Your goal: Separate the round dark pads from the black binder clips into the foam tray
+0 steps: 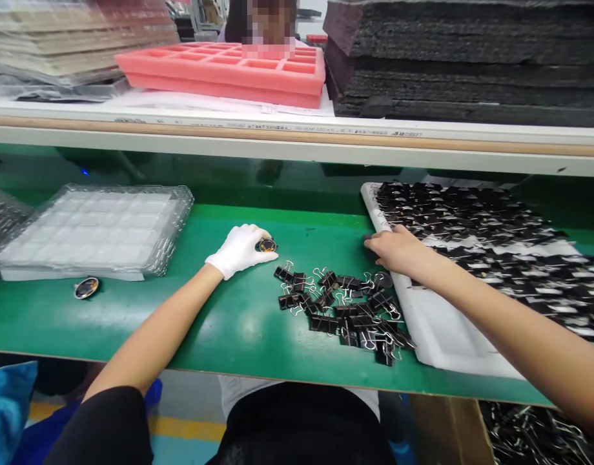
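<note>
The white-gloved left hand (239,252) grips a small round dark piece with a pale rim (267,245) between thumb and fingers, above the green tabletop (229,329) and just left of a loose heap of black metal binder clips with silver wire handles (348,313). The bare right hand (398,248) is at the left edge of a white shallow tray (447,336) bearing rows of black clips — something dark shows at its fingertips, but whether it is gripped cannot be told. A similar round piece (86,288) lies well apart, at left — just before a stack of clear plastic trays (170,239).
</note>
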Demonstrator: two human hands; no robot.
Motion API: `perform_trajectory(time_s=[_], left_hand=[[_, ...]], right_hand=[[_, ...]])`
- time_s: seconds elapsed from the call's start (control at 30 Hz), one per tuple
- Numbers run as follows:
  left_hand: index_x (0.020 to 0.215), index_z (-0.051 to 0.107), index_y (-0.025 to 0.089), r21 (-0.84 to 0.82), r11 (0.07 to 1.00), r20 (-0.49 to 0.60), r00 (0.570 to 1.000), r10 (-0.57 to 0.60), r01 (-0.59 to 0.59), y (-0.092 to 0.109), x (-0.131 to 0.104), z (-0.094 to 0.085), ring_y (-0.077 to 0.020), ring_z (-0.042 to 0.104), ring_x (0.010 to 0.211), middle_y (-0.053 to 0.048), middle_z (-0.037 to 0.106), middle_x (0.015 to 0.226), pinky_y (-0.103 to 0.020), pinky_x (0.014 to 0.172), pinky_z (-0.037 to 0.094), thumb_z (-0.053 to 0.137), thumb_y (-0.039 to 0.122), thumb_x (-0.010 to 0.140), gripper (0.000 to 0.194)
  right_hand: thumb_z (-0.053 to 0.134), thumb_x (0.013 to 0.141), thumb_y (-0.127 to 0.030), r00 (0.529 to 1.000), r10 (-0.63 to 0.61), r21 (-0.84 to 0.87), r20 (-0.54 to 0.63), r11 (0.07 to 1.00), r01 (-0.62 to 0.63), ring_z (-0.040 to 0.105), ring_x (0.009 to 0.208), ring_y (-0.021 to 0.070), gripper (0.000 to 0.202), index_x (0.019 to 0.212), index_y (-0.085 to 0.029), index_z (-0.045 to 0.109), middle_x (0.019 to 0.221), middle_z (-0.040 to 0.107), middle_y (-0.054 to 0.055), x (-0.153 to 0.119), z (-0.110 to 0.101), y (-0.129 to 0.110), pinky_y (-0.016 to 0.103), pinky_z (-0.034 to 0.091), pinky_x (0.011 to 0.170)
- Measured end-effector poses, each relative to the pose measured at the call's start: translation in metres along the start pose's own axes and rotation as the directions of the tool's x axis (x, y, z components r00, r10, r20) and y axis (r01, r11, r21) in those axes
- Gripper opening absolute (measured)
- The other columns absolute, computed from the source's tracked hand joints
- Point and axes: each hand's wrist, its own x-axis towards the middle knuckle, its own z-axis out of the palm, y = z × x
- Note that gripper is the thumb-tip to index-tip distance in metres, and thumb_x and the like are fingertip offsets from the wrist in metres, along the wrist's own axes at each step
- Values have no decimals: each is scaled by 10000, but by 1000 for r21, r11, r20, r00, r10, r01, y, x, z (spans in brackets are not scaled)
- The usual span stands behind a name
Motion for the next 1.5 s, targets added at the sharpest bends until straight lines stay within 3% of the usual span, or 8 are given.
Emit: perform_trajectory(time_s=[0.13,0.23,0.33,0.43,0.83,1.03,1.23,1.5], left_hand=[[1016,760,214,60,992,-23,994,-109,110,15,9,4,-304,686,954,-87,759,981,-393,817,435,709,721,816,547],[945,753,207,86,986,-48,989,-142,145,22,12,4,-300,688,901,-90,748,910,-385,769,410,712,744,790,560],[930,744,217,107,985,-66,989,-129,136,24,10,3,-297,686,901,-86,739,901,-380,744,391,698,733,803,533],[898,727,215,127,983,-56,991,-123,129,23,7,3,-298,684,901,-90,732,898,-372,731,376,691,741,801,536],[871,708,209,93,987,-52,991,-124,129,21,9,7,-309,676,909,-100,728,903,-391,748,389,670,733,828,527],[853,705,216,52,987,-31,988,-151,152,23,9,5,-311,678,901,-93,711,876,-397,761,410,690,696,831,480],[1349,636,272,29,997,-110,992,-65,68,20,5,5,-324,638,1085,-104,666,1178,-406,846,444,709,600,865,589],[1297,674,281,21,999,-85,996,-30,32,15,4,7,-310,605,1166,-105,629,1294,-416,934,456,664,544,918,461]], right_hand=[[668,909,-223,959,-104,266,-263,948,176,706,1005,295,216,1102,-177,754,1107,734,162,20,-20,-27,400,479,847],[660,901,-247,888,-183,524,-422,750,404,710,1017,255,320,1205,-187,739,1176,745,118,51,-38,-70,374,531,903],[669,893,-270,900,-172,724,-400,543,426,725,931,215,271,1132,-187,764,1088,787,77,83,-48,-106,340,552,853],[720,839,-272,918,-181,802,-352,449,395,724,874,202,246,1062,-183,776,982,794,59,103,-48,-121,321,550,798],[600,937,-349,945,-155,833,-287,447,327,688,842,190,217,975,-189,741,946,783,56,113,-43,-122,323,507,780],[788,816,-452,969,-28,697,-247,690,197,650,887,205,374,1048,-198,642,1003,719,70,117,-48,-132,297,454,706],[634,959,-444,980,41,765,-194,631,126,636,777,180,230,997,-217,622,909,726,45,94,-68,-122,291,419,644],[728,884,-360,929,-303,721,-212,594,358,679,781,175,154,958,-225,718,905,760,23,36,-68,-118,289,462,693]])
